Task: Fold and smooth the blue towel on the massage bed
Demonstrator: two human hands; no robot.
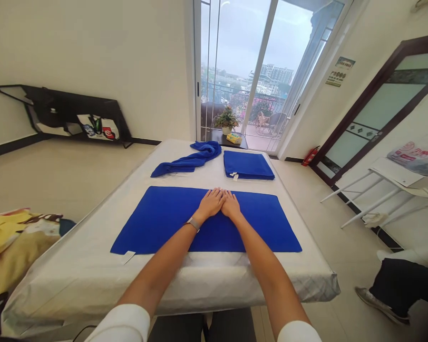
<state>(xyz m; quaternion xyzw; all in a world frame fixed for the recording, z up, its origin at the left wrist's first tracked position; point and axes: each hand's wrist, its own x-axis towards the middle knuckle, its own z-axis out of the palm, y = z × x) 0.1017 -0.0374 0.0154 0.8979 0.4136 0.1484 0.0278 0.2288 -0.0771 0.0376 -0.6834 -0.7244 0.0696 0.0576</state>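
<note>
My left hand point(210, 204) and my right hand point(231, 205) lie flat, side by side, on a long blue towel point(157, 218) spread out on the table, and neither grips anything. Their fingertips nearly meet near the towel's far edge. A grey band circles my left wrist. Beyond the hands are a neatly folded blue towel point(248, 165) on the right and a loosely twisted blue towel point(187, 159) on the left. Both lie apart from the spread towel. A white sheet point(214, 181) covers the table under all three.
A small dark table point(219, 139) with a potted plant point(227, 120) and a yellow packet point(234, 138) stands past the far edge, before a glass balcony door point(242, 61). A seated person's leg point(395, 285) shows at lower right. Yellow patterned fabric point(14, 247) lies at left.
</note>
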